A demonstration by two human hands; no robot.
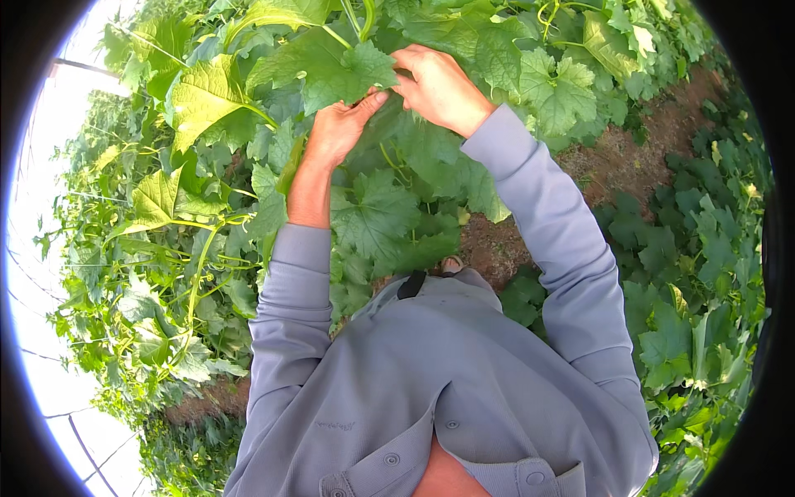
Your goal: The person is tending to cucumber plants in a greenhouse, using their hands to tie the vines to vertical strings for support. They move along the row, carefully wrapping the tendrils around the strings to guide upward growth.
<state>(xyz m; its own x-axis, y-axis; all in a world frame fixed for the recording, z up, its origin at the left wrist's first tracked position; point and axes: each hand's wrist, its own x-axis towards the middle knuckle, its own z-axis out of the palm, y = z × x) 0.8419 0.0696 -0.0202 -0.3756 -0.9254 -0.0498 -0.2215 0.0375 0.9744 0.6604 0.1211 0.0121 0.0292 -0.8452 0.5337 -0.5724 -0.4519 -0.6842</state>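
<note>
Both of my hands are raised among broad green lobed leaves of a climbing vine at the top of the view. My left hand point(338, 128) reaches up with its thumb stretched along the lower edge of a large vine leaf point(329, 68), which covers some of its fingers. Close by on the right, my right hand point(440, 87) has bent fingers at the tip of that same leaf. The fingertips of the two hands nearly meet. Whatever may be pinched between them is too small or too hidden to tell.
Thin support strings point(99, 197) and a yellow-green vine stem point(197, 279) with tendrils run through the foliage on the left. Brown soil point(640, 149) shows between the plant rows. More low vine leaves point(664, 341) grow on the right. A foot point(452, 264) shows below the leaves.
</note>
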